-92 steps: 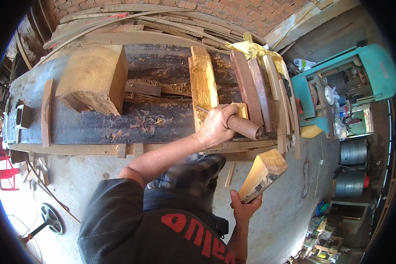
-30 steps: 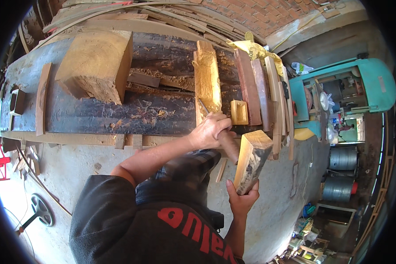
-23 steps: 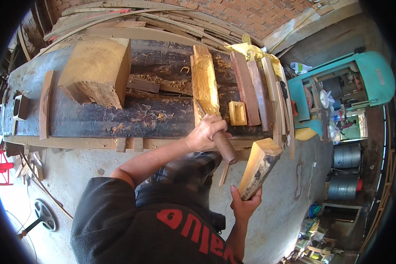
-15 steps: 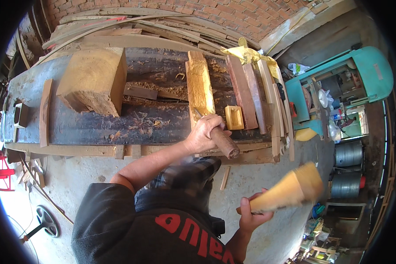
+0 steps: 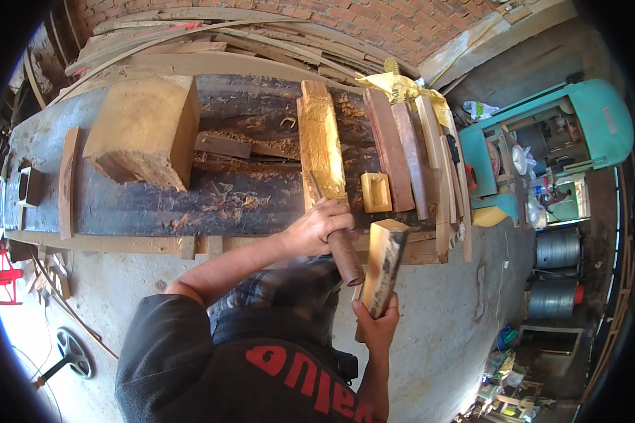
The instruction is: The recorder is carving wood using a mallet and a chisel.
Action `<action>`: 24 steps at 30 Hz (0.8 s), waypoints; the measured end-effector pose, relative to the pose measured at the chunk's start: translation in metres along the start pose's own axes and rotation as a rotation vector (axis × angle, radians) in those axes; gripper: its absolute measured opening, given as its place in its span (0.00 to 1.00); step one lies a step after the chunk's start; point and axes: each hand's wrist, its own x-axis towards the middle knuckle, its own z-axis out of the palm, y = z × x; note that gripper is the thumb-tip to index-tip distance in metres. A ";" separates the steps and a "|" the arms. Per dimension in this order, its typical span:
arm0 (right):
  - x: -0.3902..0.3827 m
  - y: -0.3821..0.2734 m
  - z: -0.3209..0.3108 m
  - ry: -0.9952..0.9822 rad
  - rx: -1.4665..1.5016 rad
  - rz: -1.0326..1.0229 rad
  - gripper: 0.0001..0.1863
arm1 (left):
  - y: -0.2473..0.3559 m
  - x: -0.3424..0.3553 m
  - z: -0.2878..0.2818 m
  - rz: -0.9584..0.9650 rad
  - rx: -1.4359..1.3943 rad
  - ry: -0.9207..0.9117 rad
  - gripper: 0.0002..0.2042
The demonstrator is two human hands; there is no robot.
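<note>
My left hand [image 5: 323,225] is closed around the round brown wooden handle of a chisel [image 5: 344,262]; its metal blade rests in the hollow of a long yellow carved wood piece [image 5: 320,134] lying across the dark bench. My right hand [image 5: 377,321] grips a chunky, upright-angled wood block [image 5: 384,261], yellow with dark mottled patches, just right of the chisel handle's end. Beside the carved piece sits a small yellow box-shaped piece with a recess [image 5: 376,192]. Long reddish and pale boards [image 5: 388,151] lie farther right, and a big square wood block [image 5: 137,123] stands on the left.
The dark rough slab bench [image 5: 247,208] spans the view, with a small metal box [image 5: 28,187] at its left. Stacked planks [image 5: 212,42] lie behind it. A teal band saw [image 5: 607,123] and metal drums [image 5: 554,292] stand at right; red stool [image 5: 5,275] and hand wheel [image 5: 77,352] at left.
My right hand swung the block out to the right half a second ago and now has it back leftward beside the chisel handle. My left hand and chisel have moved slightly down and left.
</note>
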 end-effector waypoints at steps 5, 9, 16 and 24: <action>0.017 0.039 0.003 -0.087 0.017 0.168 0.32 | 0.018 0.030 -0.051 -0.130 -0.117 0.048 0.16; 0.033 0.063 0.009 -0.141 0.077 0.173 0.32 | 0.003 0.062 -0.093 -0.596 -0.075 0.166 0.16; 0.035 0.068 0.017 -0.293 0.095 0.180 0.33 | -0.099 0.070 -0.131 -0.829 0.450 0.164 0.20; 0.051 0.067 0.004 -0.374 0.021 0.232 0.35 | -0.143 0.072 -0.112 -0.850 0.638 0.143 0.23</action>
